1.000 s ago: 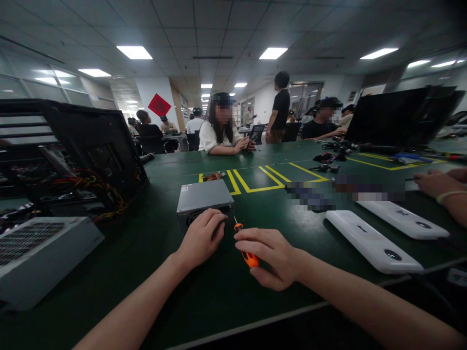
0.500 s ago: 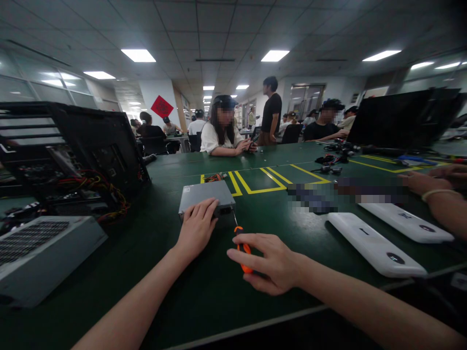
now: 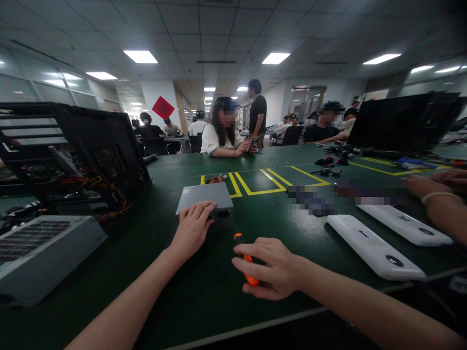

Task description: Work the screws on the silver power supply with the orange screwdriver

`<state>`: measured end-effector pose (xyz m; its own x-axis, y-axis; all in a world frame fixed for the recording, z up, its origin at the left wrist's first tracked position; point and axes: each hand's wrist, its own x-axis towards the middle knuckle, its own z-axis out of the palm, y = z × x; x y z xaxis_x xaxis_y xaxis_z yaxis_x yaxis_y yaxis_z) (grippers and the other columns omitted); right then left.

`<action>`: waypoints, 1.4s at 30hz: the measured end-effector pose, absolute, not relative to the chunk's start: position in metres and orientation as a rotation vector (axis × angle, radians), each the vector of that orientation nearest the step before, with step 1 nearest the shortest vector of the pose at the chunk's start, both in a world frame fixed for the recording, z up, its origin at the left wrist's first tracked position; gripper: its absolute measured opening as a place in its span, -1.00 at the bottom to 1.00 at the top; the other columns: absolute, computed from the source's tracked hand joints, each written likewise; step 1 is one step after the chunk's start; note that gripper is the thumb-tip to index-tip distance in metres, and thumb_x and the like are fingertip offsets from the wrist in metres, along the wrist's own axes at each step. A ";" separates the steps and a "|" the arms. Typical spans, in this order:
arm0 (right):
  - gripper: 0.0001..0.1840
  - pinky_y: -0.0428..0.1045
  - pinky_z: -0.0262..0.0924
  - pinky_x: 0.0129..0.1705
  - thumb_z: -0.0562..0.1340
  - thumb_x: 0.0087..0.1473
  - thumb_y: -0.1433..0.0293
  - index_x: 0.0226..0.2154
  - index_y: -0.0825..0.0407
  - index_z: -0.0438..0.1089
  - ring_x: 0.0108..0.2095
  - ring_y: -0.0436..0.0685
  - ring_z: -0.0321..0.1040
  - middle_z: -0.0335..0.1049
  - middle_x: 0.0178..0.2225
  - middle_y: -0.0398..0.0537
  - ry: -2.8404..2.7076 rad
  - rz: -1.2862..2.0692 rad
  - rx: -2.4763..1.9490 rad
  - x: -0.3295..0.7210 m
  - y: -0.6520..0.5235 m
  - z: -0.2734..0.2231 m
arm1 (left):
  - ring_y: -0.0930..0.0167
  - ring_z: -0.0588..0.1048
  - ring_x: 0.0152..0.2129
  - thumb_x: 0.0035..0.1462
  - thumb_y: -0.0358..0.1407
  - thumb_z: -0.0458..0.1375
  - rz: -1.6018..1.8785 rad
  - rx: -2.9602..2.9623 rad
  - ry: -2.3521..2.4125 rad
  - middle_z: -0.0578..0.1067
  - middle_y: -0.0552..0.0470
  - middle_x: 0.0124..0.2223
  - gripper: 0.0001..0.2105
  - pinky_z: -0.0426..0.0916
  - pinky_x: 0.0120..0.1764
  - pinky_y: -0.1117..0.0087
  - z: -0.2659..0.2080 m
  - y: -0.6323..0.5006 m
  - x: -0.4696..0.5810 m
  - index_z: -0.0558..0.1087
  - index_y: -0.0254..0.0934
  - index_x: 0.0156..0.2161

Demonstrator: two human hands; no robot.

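A grey metal computer power supply (image 3: 204, 195) sits on the green table in front of me. My left hand (image 3: 196, 221) holds it at its near side, fingers over the top and thumb against the front face with the dark socket. In my right hand (image 3: 268, 267) is an orange and black screwdriver (image 3: 251, 277), its handle gripped between thumb and fingers. The thin shaft points up and away toward the right corner of the power supply's front. Whether the tip touches the casing I cannot tell.
An open black computer case (image 3: 73, 160) with cables stands at left, behind another power supply (image 3: 47, 257). Two white devices (image 3: 375, 248) lie at right, near another person's hands (image 3: 438, 187). Cables (image 3: 330, 163) lie farther back. A person (image 3: 224, 131) sits across the green table (image 3: 292, 223).
My right hand and the screwdriver have drawn slightly nearer and to the right. The power supply and my left hand have shifted slightly left. The standing person in the background has moved left.
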<state>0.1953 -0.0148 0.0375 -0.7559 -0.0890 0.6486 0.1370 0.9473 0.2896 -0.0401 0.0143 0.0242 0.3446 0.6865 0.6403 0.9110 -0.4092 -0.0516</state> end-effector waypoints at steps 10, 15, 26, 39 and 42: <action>-0.64 -0.08 0.22 -0.47 0.01 0.11 0.22 -0.15 0.14 0.21 -0.39 0.06 0.37 0.37 -0.27 0.11 -2.371 -0.342 -0.082 0.188 -0.016 0.035 | 0.30 0.29 -0.06 0.15 -0.36 -0.02 -0.851 -2.345 -1.150 0.34 -0.13 0.00 -0.64 0.19 -0.06 0.20 0.021 0.000 -0.017 0.20 -0.28 0.07; -0.67 -0.09 0.13 -0.55 0.10 0.09 0.19 -0.25 0.15 0.26 -0.52 0.00 0.30 0.41 -0.34 0.04 -2.293 -0.395 -0.059 0.185 -0.017 0.034 | 0.37 0.34 -0.10 0.14 -0.41 -0.04 -0.950 -2.582 -0.967 0.35 -0.11 -0.02 -0.68 0.32 -0.12 0.31 0.012 -0.003 -0.002 0.25 -0.27 0.03; -0.75 -0.08 0.11 -0.55 0.05 0.11 0.29 -0.24 0.12 0.27 -0.56 -0.02 0.29 0.43 -0.34 0.01 -2.318 -0.482 -0.035 0.184 -0.019 0.038 | 0.42 0.43 -0.19 0.16 -0.41 -0.04 -1.091 -2.587 -0.913 0.46 -0.09 -0.13 -0.73 0.36 -0.15 0.34 0.011 0.003 -0.004 0.28 -0.30 -0.02; -0.71 -0.07 0.08 -0.54 0.01 0.11 0.27 -0.20 0.12 0.26 -0.49 0.02 0.33 0.41 -0.32 0.06 -2.301 -0.440 -0.071 0.185 -0.015 0.034 | 0.41 0.39 -0.13 0.14 -0.42 -0.01 -1.167 -2.530 -0.801 0.46 -0.05 -0.11 -0.80 0.33 -0.10 0.33 0.011 0.007 -0.002 0.36 -0.28 -0.13; -0.70 -0.08 0.09 -0.53 -0.01 0.15 0.23 -0.28 0.11 0.27 -0.49 0.01 0.31 0.40 -0.34 0.04 -2.255 -0.418 -0.086 0.186 -0.014 0.035 | 0.40 0.38 -0.12 0.15 -0.43 -0.02 -1.123 -2.546 -0.801 0.45 -0.06 -0.10 -0.78 0.32 -0.10 0.32 0.015 0.007 -0.002 0.34 -0.29 -0.09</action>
<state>0.1860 -0.0140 0.0346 -0.6603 -0.0753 0.7472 0.1975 0.9425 0.2696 -0.0020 0.0070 0.0150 0.5530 0.3847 0.7391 0.5733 -0.8193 -0.0025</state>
